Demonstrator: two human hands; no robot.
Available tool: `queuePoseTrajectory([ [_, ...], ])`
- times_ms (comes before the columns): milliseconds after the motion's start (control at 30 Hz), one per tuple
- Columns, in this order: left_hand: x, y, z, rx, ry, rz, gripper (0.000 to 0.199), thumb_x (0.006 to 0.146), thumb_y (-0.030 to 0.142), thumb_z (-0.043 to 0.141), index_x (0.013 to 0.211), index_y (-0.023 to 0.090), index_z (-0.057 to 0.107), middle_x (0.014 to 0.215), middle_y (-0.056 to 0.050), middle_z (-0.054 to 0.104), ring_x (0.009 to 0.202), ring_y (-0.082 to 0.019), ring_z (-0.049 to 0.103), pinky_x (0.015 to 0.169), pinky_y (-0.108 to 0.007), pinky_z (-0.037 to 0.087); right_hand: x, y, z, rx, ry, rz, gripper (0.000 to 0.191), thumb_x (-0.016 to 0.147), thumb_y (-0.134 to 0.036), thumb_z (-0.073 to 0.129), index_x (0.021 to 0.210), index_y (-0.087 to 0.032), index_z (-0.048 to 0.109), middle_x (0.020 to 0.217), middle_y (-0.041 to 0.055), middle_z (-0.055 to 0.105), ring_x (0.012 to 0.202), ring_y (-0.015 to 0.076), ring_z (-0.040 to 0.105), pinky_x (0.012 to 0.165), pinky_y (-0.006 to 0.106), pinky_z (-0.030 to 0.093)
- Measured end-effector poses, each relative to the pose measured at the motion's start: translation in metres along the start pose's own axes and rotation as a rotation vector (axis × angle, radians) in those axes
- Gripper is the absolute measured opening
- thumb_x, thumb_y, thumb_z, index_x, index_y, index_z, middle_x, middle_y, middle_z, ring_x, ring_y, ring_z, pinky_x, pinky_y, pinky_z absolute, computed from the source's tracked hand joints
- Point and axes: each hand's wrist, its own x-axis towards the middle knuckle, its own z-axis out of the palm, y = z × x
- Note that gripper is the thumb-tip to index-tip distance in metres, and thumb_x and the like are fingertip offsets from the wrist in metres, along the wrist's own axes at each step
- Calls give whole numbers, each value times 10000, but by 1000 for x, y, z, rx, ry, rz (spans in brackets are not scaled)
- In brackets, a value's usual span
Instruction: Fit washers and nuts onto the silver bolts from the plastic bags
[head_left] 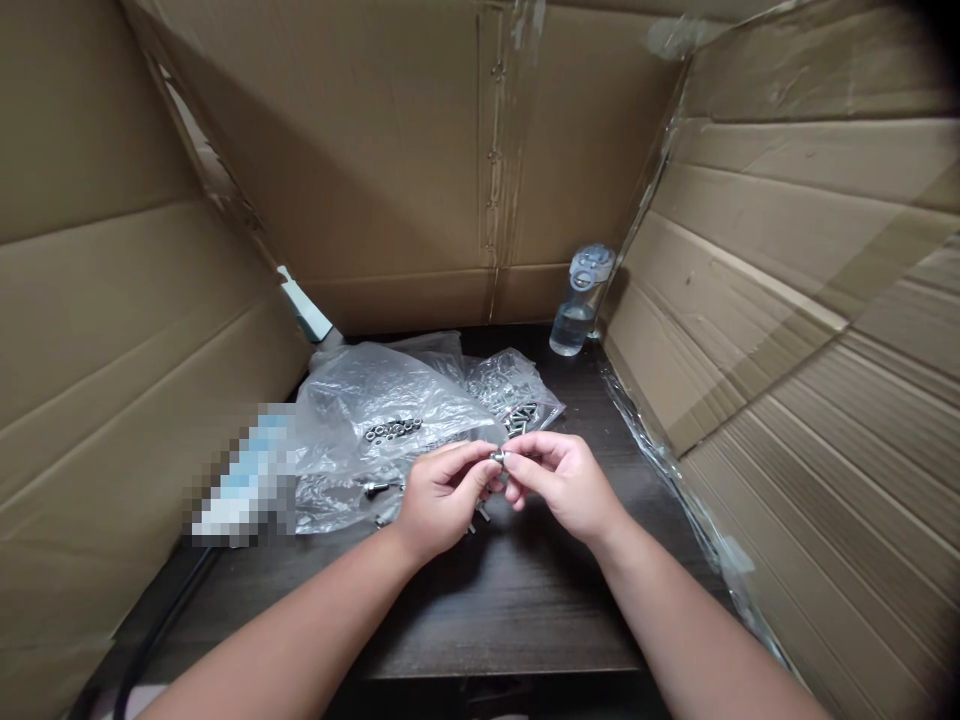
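My left hand [442, 495] and my right hand [559, 480] meet above the dark table, their fingertips pinched around a small metal piece [498, 456]. Its exact shape is partly hidden by the fingers. Just beyond my left hand, a group of metal nuts or rings [394, 431] lies on a clear plastic bag [337, 390]. A dark bolt [376, 489] rests left of my left hand. More bolts [521, 415] spill at the mouth of a second clear bag [502, 375] behind my hands. Below my fingers, a few bolts [484, 512] are partly covered.
Cardboard walls [360, 150] enclose the dark table [495, 620] at the back and both sides. A water bottle [574, 315] stands at the back right. At the left are a pale object [306, 308], a blurred blue-and-white item [251, 480] and a black cable [161, 625].
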Motion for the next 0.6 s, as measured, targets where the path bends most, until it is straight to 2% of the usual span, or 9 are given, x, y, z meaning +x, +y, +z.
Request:
queuePoseTrajectory([
  [100,0,-1,0,16,1,8,115,823,143,590,884,160,686,612,-4,647,508,-94,581,502,-200,510,3,5,-1,-84,-12,55,387,834,-474,576,683,-120,606,508,8,585,394,97,534,390,210,445],
  [167,-1,-2,1,-6,5,-14,113,824,149,591,883,165,686,617,-2,644,503,-93,583,494,-199,511,4,7,-1,-93,31,74,456,849,-531,518,654,-125,583,518,8,572,381,97,530,358,202,421],
  [267,-1,-2,2,-90,33,-74,120,830,171,589,900,177,686,640,-2,649,512,-100,601,475,-196,516,4,5,-1,-50,81,29,374,820,-503,579,768,-134,609,584,5,593,447,110,571,409,222,472],
  [367,0,-1,2,-119,14,-108,124,840,181,580,901,185,688,652,-5,653,541,-109,614,489,-202,523,1,-1,2,-13,37,-41,304,742,-387,705,904,-145,619,632,8,630,531,131,606,497,255,520],
  [500,0,0,1,-27,-36,-29,135,844,157,569,899,191,688,638,-3,657,540,-100,597,516,-203,511,-1,-3,3,-77,45,-55,263,760,-378,686,832,-131,630,574,9,623,496,118,583,485,237,499],
  [600,-1,-2,1,45,-39,48,133,829,139,582,898,183,687,620,-1,649,514,-91,579,525,-205,504,1,1,1,-199,34,-4,366,838,-467,568,702,-130,607,486,-2,577,394,87,516,409,199,429],
])
